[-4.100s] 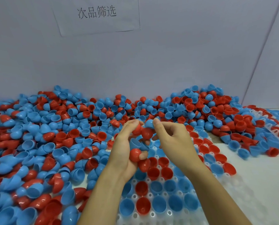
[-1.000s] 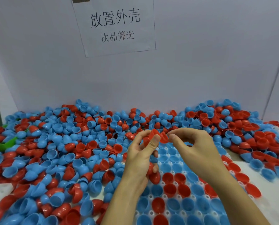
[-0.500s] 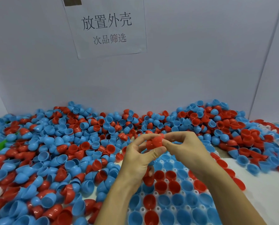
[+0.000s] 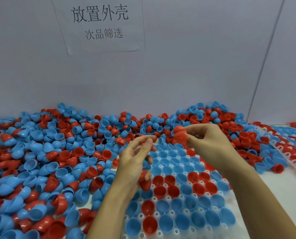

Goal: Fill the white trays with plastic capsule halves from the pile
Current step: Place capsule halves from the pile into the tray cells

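Plain grey wall point(image 4: 195, 66), printed paper sign point(image 4: 102, 25), white tabletop point(image 4: 285, 190)

Left hand point(image 4: 135, 163) fingers curled, gripping; right hand point(image 4: 207, 144) raised, fingers pinching.

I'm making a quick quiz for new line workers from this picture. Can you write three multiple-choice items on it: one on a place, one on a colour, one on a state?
1. Where does the loose pile of capsule halves lie relative to the white tray?
A. mainly to its left and behind it
B. only in front of it
C. underneath it

2. What colour is the capsule half pinched by the right hand?
A. blue
B. red
C. white

3. How do the capsule halves sit in the tray?
A. open side up
B. open side down
C. joined into closed balls

Answers:
1 A, the heap spreads along the left and the back wall.
2 B, the piece at the right hand's fingers is red.
3 A, the hollow insides face upward.
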A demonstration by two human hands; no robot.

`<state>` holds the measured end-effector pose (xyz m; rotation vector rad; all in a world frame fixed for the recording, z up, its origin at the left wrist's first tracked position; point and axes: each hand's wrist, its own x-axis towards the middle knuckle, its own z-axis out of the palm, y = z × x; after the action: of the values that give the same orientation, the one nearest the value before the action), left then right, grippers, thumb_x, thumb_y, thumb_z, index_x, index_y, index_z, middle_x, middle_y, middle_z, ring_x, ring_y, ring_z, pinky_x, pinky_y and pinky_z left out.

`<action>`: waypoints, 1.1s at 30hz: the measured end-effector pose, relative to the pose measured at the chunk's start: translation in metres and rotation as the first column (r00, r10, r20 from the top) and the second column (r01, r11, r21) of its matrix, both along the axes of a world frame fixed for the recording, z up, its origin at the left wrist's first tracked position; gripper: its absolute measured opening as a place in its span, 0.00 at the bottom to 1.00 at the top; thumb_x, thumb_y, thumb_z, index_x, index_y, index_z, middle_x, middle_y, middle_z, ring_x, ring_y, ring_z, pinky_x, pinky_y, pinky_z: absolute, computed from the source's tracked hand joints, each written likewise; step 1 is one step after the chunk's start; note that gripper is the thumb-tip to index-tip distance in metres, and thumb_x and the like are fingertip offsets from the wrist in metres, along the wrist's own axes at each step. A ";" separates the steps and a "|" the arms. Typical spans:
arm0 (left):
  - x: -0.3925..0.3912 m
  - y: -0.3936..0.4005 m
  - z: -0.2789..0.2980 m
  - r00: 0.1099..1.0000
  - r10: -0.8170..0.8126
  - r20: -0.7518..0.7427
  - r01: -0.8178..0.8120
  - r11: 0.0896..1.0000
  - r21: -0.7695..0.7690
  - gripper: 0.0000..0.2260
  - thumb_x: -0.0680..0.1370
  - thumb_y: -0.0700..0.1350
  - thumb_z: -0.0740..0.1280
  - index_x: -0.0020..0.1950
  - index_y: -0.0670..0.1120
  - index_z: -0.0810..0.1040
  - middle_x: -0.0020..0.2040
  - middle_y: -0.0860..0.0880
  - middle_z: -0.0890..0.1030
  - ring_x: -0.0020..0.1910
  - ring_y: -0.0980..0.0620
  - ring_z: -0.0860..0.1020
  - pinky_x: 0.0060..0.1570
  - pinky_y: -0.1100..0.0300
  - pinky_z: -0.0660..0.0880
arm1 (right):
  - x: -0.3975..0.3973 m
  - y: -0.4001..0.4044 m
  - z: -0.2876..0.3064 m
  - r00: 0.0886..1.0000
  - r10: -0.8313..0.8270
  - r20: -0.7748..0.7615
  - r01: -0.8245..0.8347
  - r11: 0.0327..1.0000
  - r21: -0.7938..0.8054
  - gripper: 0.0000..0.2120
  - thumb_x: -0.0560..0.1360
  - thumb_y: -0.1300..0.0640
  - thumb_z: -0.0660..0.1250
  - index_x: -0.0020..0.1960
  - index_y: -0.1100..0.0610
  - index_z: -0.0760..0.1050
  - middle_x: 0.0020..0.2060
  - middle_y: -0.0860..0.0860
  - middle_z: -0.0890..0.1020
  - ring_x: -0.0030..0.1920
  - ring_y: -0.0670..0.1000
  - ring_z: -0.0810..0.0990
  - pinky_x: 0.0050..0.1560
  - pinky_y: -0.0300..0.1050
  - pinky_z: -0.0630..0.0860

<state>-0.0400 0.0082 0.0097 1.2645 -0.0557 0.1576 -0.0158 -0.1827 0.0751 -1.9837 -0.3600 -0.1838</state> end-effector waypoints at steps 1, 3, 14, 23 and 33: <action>0.000 0.000 0.000 1.000 0.001 -0.002 -0.001 1.000 -0.009 0.12 0.72 0.56 0.72 0.53 0.55 0.85 0.45 0.51 0.83 0.33 0.56 0.74 0.19 0.64 0.66 | -0.002 -0.007 0.004 1.000 -0.012 0.010 0.012 0.999 -0.040 0.07 0.69 0.40 0.72 0.38 0.41 0.84 0.37 0.41 0.85 0.40 0.41 0.82 0.33 0.30 0.75; 0.001 0.000 0.000 1.000 0.000 -0.007 0.000 1.000 -0.018 0.11 0.72 0.55 0.72 0.52 0.55 0.85 0.45 0.52 0.83 0.33 0.56 0.74 0.20 0.64 0.66 | -0.006 -0.023 0.008 1.000 -0.027 0.012 0.028 0.993 -0.116 0.09 0.65 0.36 0.70 0.37 0.39 0.83 0.37 0.40 0.85 0.43 0.40 0.83 0.34 0.29 0.75; 0.000 -0.004 0.001 0.999 0.004 -0.032 -0.006 0.999 -0.047 0.09 0.77 0.53 0.68 0.54 0.54 0.84 0.50 0.47 0.82 0.34 0.53 0.74 0.20 0.63 0.65 | -0.048 -0.099 -0.022 0.971 -0.154 -0.181 0.007 0.781 -0.625 0.16 0.75 0.62 0.73 0.38 0.41 0.80 0.33 0.34 0.83 0.40 0.34 0.82 0.35 0.27 0.76; -0.001 -0.004 0.005 0.998 0.015 -0.058 -0.021 0.994 -0.106 0.12 0.82 0.44 0.63 0.55 0.55 0.85 0.47 0.50 0.86 0.33 0.54 0.75 0.22 0.63 0.64 | -0.049 -0.080 -0.046 0.922 -0.261 -0.286 -0.106 0.540 -0.835 0.11 0.76 0.57 0.71 0.57 0.49 0.83 0.44 0.42 0.82 0.40 0.42 0.82 0.38 0.29 0.77; -0.001 -0.003 0.004 0.997 0.024 -0.069 -0.033 0.990 -0.135 0.11 0.83 0.43 0.62 0.54 0.52 0.83 0.48 0.48 0.85 0.33 0.53 0.75 0.21 0.63 0.65 | -0.045 -0.082 -0.023 0.938 -0.192 -0.289 -0.168 0.477 -0.863 0.16 0.75 0.60 0.73 0.61 0.47 0.81 0.44 0.39 0.79 0.42 0.43 0.80 0.43 0.31 0.80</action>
<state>-0.0412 0.0054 0.0140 1.1338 0.0308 0.1408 -0.0604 -0.2651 0.0525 -3.0039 -0.2042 0.4725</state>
